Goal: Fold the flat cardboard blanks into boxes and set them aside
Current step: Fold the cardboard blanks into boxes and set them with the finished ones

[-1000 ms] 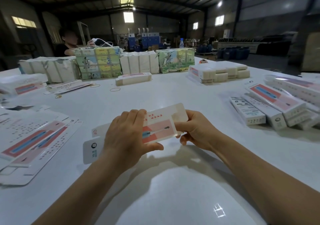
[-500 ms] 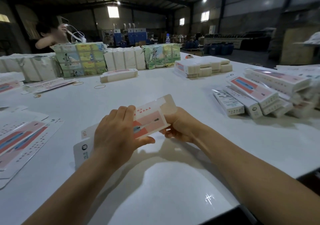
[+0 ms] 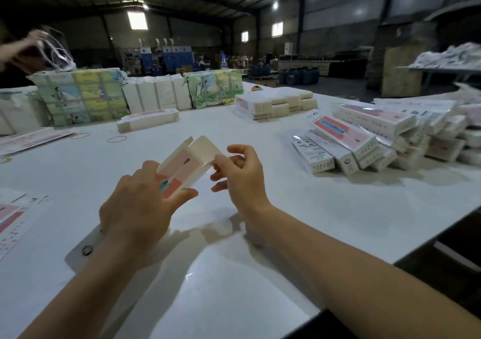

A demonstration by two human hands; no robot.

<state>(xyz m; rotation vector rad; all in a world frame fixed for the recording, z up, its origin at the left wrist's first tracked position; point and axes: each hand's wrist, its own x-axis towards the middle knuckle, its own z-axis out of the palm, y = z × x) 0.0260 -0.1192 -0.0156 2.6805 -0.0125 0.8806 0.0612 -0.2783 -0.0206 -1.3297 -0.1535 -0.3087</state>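
Observation:
A pink, red and white cardboard box blank (image 3: 182, 168) is held above the white table (image 3: 234, 273), partly opened into a tube with its far end flap (image 3: 205, 148) standing up. My left hand (image 3: 140, 208) grips the blank's near half, thumb on the right side, fingers over the top. My right hand (image 3: 236, 174) is at the far end, fingertips touching the white end flap, fingers loosely curled. The blank's near end sticks out under my left wrist (image 3: 86, 250). Flat blanks (image 3: 13, 221) lie at the left edge.
Finished boxes (image 3: 364, 140) are piled at the right. Bundles of stacked blanks (image 3: 276, 104) and wrapped packs (image 3: 80, 96) stand along the far side. Rubber bands (image 3: 117, 139) lie on the table. Another person's hands (image 3: 23, 49) work at the far left.
The blank has turned to point away from me and opened up. My right hand let go of its right end and now touches the raised end flap. The view shifted right.

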